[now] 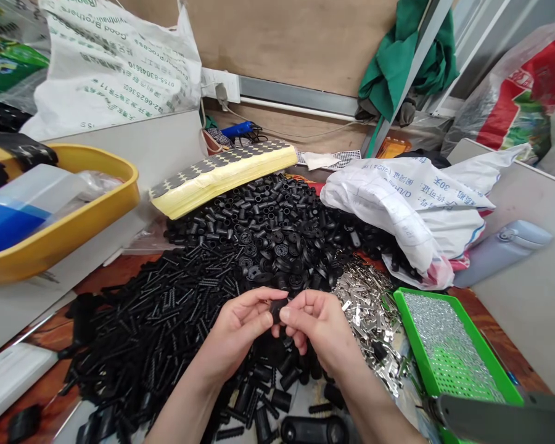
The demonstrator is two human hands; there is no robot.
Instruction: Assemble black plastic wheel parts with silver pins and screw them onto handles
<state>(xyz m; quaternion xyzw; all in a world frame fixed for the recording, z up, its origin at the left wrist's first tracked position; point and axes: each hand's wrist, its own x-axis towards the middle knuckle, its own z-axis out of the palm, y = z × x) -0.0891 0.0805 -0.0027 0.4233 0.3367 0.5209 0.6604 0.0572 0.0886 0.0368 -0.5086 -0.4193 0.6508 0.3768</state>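
piece, small, black: pinched between thumb and fingers of both left hand and right hand, over heaped black parts. outward: ribbed rods, left; ridged discs and short tubes, beyond; flat metal strips, right; green tray with silvery bits, further right; yellow-sided sheet stack, behind the tubes.

Left hand and right hand close together, 6 o'clock of view centre; both in thumb-and-finger grip.
Left forearm bare, entering from 7 o'clock; index finger extended toward 3 o'clock above the thumb, grip pinched. Right forearm bare, entering from 5 o'clock; thumb toward 9 o'clock, grip likewise pinched, lower fingers curled beneath. Fingertips of the two hands nearly meeting.
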